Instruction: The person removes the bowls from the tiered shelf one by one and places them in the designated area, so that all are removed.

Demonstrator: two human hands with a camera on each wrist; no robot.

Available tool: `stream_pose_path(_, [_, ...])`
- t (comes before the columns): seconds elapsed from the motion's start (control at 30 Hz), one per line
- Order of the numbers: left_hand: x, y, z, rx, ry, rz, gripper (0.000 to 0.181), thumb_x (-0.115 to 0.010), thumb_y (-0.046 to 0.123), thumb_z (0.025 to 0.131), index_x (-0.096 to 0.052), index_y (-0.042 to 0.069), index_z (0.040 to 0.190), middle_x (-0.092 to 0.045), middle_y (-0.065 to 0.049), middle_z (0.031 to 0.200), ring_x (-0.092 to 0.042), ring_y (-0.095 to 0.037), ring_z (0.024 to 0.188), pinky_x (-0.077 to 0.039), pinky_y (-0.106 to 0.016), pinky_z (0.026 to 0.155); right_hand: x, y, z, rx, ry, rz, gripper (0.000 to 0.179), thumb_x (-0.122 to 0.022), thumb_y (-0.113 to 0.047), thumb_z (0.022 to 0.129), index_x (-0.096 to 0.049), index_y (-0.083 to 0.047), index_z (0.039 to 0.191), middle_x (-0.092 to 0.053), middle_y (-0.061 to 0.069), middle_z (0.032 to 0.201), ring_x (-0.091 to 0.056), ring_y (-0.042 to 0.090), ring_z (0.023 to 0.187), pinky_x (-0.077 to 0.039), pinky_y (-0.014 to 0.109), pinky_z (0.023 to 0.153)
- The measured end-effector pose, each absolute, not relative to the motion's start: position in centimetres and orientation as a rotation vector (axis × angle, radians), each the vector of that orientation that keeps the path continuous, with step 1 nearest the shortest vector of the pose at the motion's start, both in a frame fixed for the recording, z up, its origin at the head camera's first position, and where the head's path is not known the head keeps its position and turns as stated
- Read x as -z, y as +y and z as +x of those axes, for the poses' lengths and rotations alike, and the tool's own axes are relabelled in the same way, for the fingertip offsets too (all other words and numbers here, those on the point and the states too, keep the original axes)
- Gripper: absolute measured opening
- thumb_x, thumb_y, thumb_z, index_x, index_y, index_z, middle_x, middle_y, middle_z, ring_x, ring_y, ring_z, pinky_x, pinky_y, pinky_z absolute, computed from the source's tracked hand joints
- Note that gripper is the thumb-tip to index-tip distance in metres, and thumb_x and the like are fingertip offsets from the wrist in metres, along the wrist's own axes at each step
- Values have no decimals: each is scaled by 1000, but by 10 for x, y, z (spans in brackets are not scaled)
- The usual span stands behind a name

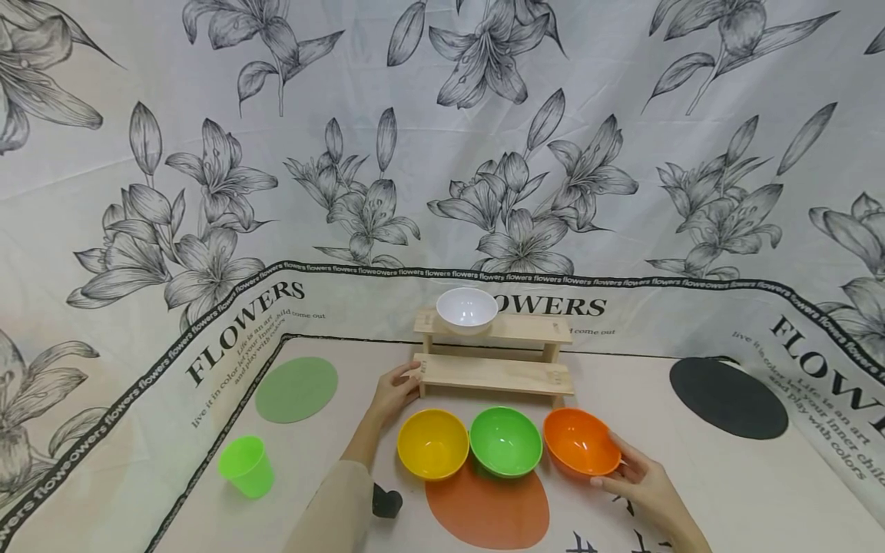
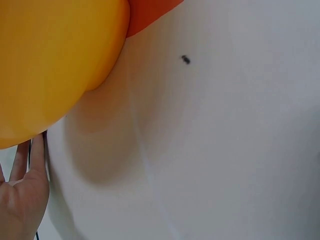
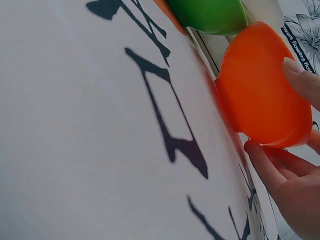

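At the left end of a two-tier wooden rack (image 1: 498,375), my left hand (image 1: 396,393) touches the lower shelf with extended fingers. In the left wrist view, the yellow bowl (image 2: 55,60) covers the fingertips of that hand (image 2: 25,200). My right hand (image 1: 643,485) holds the orange bowl (image 1: 579,444) by its right side, thumb against the outer wall and fingers low at its base, as the right wrist view shows. The green bowl (image 1: 506,442) sits between the yellow and orange bowls, in a row before the rack. A white bowl (image 1: 466,309) stands on the upper shelf.
A bright green cup (image 1: 247,467) stands at the left. A green round patch (image 1: 297,390) lies behind it, a dark one (image 1: 729,398) at the far right, and an orange one (image 1: 487,507) in front of the bowls. Flower-printed cloth (image 1: 373,61) hangs behind.
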State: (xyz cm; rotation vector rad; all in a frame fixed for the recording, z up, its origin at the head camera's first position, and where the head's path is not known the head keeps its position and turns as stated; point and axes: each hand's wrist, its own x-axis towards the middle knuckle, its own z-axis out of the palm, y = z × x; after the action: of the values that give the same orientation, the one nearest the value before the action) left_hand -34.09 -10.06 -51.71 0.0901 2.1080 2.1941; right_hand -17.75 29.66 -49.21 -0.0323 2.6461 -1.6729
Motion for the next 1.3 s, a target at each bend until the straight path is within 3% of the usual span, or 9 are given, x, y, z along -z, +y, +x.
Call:
stream_pose_path(0.6, [517, -98, -341, -2204, 2104, 89, 40, -59, 15, 94, -53, 5, 132, -53, -24, 124, -58, -25, 107, -52, -38, 91, 494, 296, -178, 1673, 2638, -34, 81, -72, -14, 83, -24, 7, 145, -25, 31, 147, -35, 45, 127, -48, 15, 88])
stream_pose_path(0.7, [516, -98, -341, -2203, 2109, 80, 39, -59, 15, 94, -54, 5, 132, -53, -24, 125, -57, -25, 107, -52, -38, 91, 493, 296, -178, 1694, 2640, -51, 80, -73, -12, 82, -26, 8, 144, -27, 32, 146, -46, 32, 124, -48, 13, 87])
stream_pose_path(0.8, [515, -99, -341, -2206, 2109, 79, 39, -59, 14, 94, -54, 5, 132, -53, -24, 125, -57, -25, 107, -52, -38, 91, 491, 295, -177, 1691, 2644, -56, 79, -73, -12, 82, -27, 8, 143, -27, 32, 146, -47, 31, 124, -48, 13, 87])
stream_pose_path(0.93, [516, -99, -341, -2214, 2101, 81, 39, -59, 13, 94, -54, 5, 132, -53, -24, 125, -57, -26, 108, -51, -38, 92, 490, 294, -177, 1663, 2653, -39, 79, -72, -14, 83, -27, 8, 144, -26, 32, 146, -37, 46, 126, -49, 16, 88])
stream_pose_path(1.3, [517, -99, -341, -2200, 2103, 78, 39, -59, 14, 94, -54, 5, 132, -52, -24, 127, -57, -25, 108, -52, -37, 91, 490, 294, -175, 1664, 2591, 5, 79, -70, -16, 85, -24, 5, 146, -22, 31, 148, -38, 48, 126, -51, 31, 91])
